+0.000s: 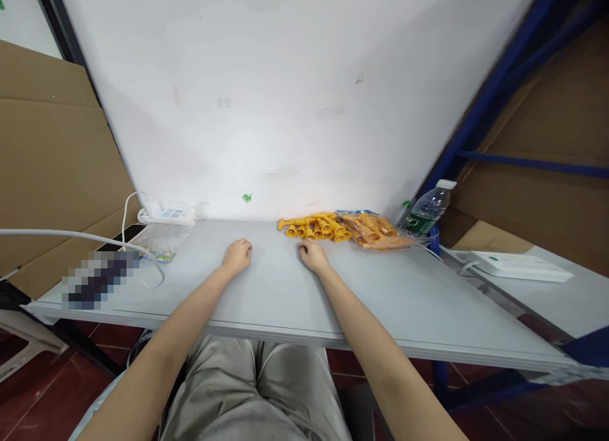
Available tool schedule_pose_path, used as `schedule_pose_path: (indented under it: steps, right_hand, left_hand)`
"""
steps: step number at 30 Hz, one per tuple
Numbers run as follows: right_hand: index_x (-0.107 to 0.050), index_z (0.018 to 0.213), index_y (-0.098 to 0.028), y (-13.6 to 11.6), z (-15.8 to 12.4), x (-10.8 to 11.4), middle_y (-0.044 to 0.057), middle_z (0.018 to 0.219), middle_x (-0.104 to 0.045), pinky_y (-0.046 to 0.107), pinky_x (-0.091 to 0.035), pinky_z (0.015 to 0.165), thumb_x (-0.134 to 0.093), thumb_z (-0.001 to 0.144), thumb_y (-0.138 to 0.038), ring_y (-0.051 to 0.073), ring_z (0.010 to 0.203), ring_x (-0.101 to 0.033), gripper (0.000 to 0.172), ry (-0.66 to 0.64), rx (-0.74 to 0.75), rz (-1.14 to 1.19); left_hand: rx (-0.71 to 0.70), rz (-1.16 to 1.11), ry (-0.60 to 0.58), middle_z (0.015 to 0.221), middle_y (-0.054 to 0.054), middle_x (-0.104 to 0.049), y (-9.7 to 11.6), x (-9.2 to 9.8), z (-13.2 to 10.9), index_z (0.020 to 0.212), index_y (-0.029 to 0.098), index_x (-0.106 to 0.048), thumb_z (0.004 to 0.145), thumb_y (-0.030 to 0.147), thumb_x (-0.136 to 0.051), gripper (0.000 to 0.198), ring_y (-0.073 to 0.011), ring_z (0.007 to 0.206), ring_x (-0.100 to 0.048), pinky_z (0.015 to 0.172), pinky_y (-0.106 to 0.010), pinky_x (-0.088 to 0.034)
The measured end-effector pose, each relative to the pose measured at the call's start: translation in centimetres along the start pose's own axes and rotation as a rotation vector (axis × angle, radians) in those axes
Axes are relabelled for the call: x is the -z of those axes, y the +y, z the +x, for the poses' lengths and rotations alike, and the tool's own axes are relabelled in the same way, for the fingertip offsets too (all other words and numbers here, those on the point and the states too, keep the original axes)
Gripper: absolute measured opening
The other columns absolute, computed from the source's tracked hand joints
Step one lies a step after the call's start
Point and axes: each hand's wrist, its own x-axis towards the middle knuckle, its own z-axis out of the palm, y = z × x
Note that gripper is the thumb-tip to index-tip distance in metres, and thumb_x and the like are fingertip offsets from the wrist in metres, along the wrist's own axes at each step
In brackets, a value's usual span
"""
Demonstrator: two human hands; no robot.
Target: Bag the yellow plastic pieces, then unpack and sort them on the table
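On the flat pale-grey tabletop (276,301), the left hand (236,256) rests loosely half-curled; the right hand (314,255), likewise, adjoins yellow trumpet-shaped plastic pieces (326,226).

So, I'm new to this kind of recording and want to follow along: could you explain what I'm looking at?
There is no machine here, only a person's two bare hands. The single picture comes from a camera worn on their head, looking forward and down. The left hand rests on a grey table. The right hand is just in front of loose yellow horn-shaped plastic pieces; I can't tell whether it touches them. Neither hand visibly holds anything. Further right are a clear plastic bag of similar orange pieces and a tilted bottle with a green label. On the left lie a flat clear packet and a white power strip.
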Motion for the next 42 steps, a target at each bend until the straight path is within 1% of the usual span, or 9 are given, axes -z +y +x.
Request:
schedule_pose_path:
  steps: [5, 7, 14, 18, 22, 28, 34, 38, 42]
  right_hand:
    - [-0.068, 0.084, -0.017, -0.1, -0.1, 0.0, 0.01, 0.095, -0.068, 0.03, -0.046, 0.085, -0.046, 0.079, -0.006, 0.02, 0.092, -0.06, 0.025, 0.003, -0.01, 0.018]
    - [-0.068, 0.084, -0.017, -0.1, -0.1, -0.1, 0.01, 0.096, -0.068, 0.03, -0.046, 0.085, -0.045, 0.079, -0.007, 0.021, 0.092, -0.06, 0.025, 0.003, -0.013, 0.021]
    - [-0.068, 0.085, -0.016, -0.1, 0.0, -0.1, 0.009, 0.095, -0.068, 0.029, -0.045, 0.086, -0.046, 0.08, -0.006, 0.02, 0.093, -0.06, 0.024, -0.002, -0.012, -0.007]
    - [-0.067, 0.085, -0.016, -0.1, 0.0, -0.1, 0.011, 0.096, -0.068, 0.029, -0.045, 0.087, -0.045, 0.081, -0.006, 0.021, 0.094, -0.06, 0.024, -0.007, -0.017, -0.01]
    - [-0.067, 0.085, -0.017, -0.1, 0.0, -0.1, 0.009, 0.096, -0.068, 0.029, -0.045, 0.087, -0.046, 0.081, -0.006, 0.02, 0.094, -0.06, 0.024, -0.007, -0.022, -0.012]
    - [-0.068, 0.086, -0.016, 0.0, 0.0, -0.2, 0.01, 0.096, -0.069, 0.03, -0.045, 0.087, -0.046, 0.079, -0.005, 0.02, 0.094, -0.061, 0.025, 0.001, -0.021, 0.009]
    - [-0.067, 0.086, -0.017, 0.1, 0.1, -0.3, 0.009, 0.095, -0.068, 0.028, -0.045, 0.087, -0.046, 0.08, -0.006, 0.02, 0.095, -0.061, 0.025, -0.005, -0.021, -0.018]
    - [-0.067, 0.087, -0.015, -0.1, 0.1, -0.2, 0.01, 0.097, -0.068, 0.029, -0.045, 0.087, -0.045, 0.08, -0.006, 0.021, 0.095, -0.06, 0.026, -0.02, -0.017, -0.029]
    - [-0.068, 0.087, -0.015, -0.3, 0.0, 0.0, 0.011, 0.098, -0.068, 0.03, -0.045, 0.087, -0.045, 0.08, -0.006, 0.021, 0.095, -0.06, 0.026, -0.019, -0.019, -0.018]
  left_hand:
    - [-0.053, 0.084, -0.131, 0.114, -0.011, -0.065, -1.5, 2.0, 0.3, 0.102, 0.021, -0.067, 0.076, 0.005, -0.049, 0.036, -0.0237, 0.112, -0.057, 0.103, -0.036, -0.041]
    - [-0.012, 0.136, -0.103, 0.122, -0.012, -0.062, -3.0, 3.5, 0.5, 0.107, 0.021, -0.066, 0.076, 0.005, -0.05, 0.039, -0.0254, 0.118, -0.054, 0.107, -0.039, -0.037]
    - [0.482, 0.354, 0.171, 0.15, -0.023, -0.037, -8.3, 8.3, 0.1, 0.135, 0.008, -0.048, 0.082, 0.009, -0.042, 0.053, -0.0352, 0.14, -0.032, 0.111, -0.053, -0.03]
    - [0.691, 0.309, 0.215, 0.155, -0.024, -0.028, -10.2, 8.9, -0.9, 0.138, 0.006, -0.043, 0.083, 0.012, -0.042, 0.056, -0.0382, 0.147, -0.015, 0.112, -0.064, -0.019]
    - [0.843, 0.199, 0.195, 0.155, -0.025, -0.026, -11.3, 8.7, -1.4, 0.142, 0.01, -0.04, 0.084, 0.015, -0.041, 0.058, -0.0394, 0.146, -0.019, 0.108, -0.067, -0.023]
    - [0.847, 0.219, 0.118, 0.154, -0.025, -0.028, -11.6, 8.7, -1.3, 0.143, 0.011, -0.039, 0.083, 0.009, -0.037, 0.06, -0.0395, 0.143, -0.027, 0.106, -0.067, -0.026]
    - [0.77, 0.294, 0.112, 0.14, -0.028, -0.047, -11.3, 9.2, -1.7, 0.132, 0.007, -0.05, 0.08, 0.002, -0.036, 0.054, -0.0362, 0.137, -0.038, 0.107, -0.065, -0.029]
    - [0.662, 0.328, 0.193, 0.14, -0.027, -0.049, -10.9, 9.8, -1.8, 0.135, 0.005, -0.046, 0.082, -0.001, -0.03, 0.056, -0.0331, 0.138, -0.038, 0.11, -0.065, -0.025]
    - [0.52, 0.33, 0.316, 0.151, -0.021, -0.038, -9.0, 10.1, -0.7, 0.147, 0.008, -0.033, 0.08, -0.003, -0.03, 0.068, -0.0279, 0.144, -0.029, 0.116, -0.062, -0.016]
